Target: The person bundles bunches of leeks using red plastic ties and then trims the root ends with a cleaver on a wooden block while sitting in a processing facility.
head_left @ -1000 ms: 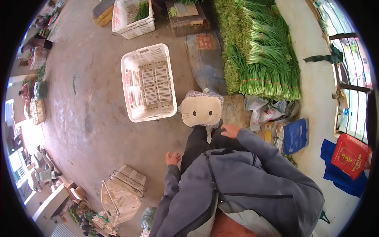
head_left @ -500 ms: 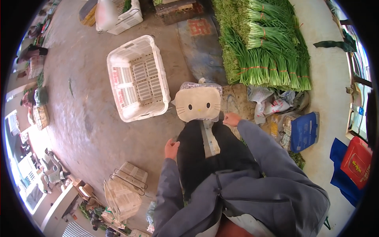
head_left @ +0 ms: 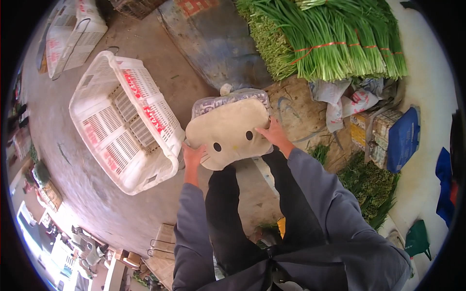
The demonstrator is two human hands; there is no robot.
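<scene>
A beige cushion [head_left: 228,128] with a cat's face, two black eyes and a small yellow nose, lies tilted between my hands. My left hand [head_left: 193,154] grips its lower left edge, thumb on top. At the right edge, my right hand [head_left: 274,133] pinches it with the thumb near one eye. Beneath and behind the cushion shows a grey-purple patterned pad [head_left: 230,99]; what carries that pad is hidden. My legs stand apart just on the near side of it.
To the left stands a white plastic crate [head_left: 141,131], with another crate [head_left: 77,39] farther back. Bundled green stalks [head_left: 340,48] are piled at the far right. Loose greens [head_left: 369,189] lie near my right arm, below a blue box-like thing [head_left: 404,140]. A dark sheet [head_left: 213,43] covers floor ahead.
My hands, previously beside the cushion without holding it, now grip both its sides. The cushion has tilted, its left end nearer me. The view has turned and moved closer.
</scene>
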